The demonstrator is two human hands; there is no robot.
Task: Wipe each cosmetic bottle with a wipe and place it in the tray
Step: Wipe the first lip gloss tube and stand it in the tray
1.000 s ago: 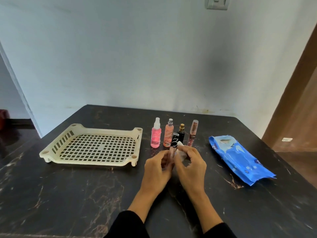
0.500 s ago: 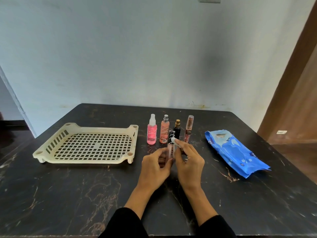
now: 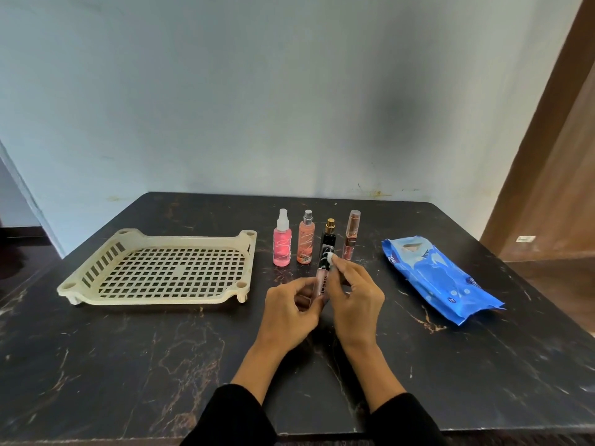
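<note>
My left hand [image 3: 289,309] grips the lower end of a slim pink tube with a black cap [image 3: 323,278], held upright above the table. My right hand [image 3: 355,296] pinches a small white wipe [image 3: 331,259] against the tube's black cap. Behind my hands stand a pink spray bottle [image 3: 282,241], an orange spray bottle [image 3: 305,239], a black bottle with a gold cap [image 3: 329,231] and a rose tube [image 3: 351,236], in a row. The cream slotted tray [image 3: 161,268] lies to the left with nothing in it.
A blue pack of wipes [image 3: 438,275] lies to the right on the dark marble table [image 3: 128,365]. A pale wall stands behind the table and a brown door frame [image 3: 547,156] rises at the right.
The wipe in my right hand has slid up the tube to its black cap. The camera has tilted, so everything sits slightly lower and nearer in view.
</note>
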